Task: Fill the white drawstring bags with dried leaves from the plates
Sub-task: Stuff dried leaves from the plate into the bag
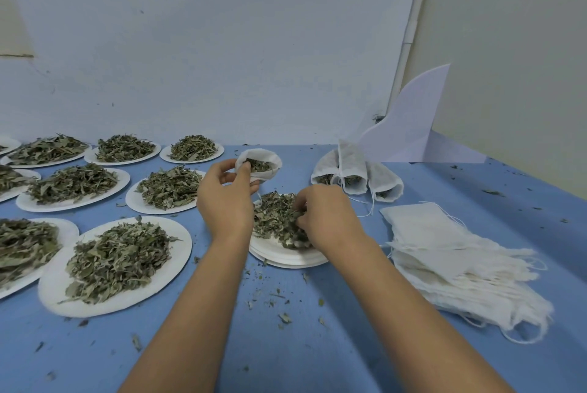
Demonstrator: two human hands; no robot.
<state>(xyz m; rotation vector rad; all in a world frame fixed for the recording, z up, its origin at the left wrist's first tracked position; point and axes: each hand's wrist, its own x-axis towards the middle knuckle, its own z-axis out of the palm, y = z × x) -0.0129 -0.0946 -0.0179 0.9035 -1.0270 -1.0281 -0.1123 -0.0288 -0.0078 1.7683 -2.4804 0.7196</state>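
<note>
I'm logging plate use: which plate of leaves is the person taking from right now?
The stacked plate under the right hand, whose fingers dig into its leaves; every other plate lies untouched to the left.

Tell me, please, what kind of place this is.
Likely a hand-packing station for herbal tea: paper plates of dried leaves cover a blue table, a stack of empty drawstring bags lies at the right, and three filled bags sit behind it.

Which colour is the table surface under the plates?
Blue, scattered with leaf crumbs; the table shows best in the head view.
</note>
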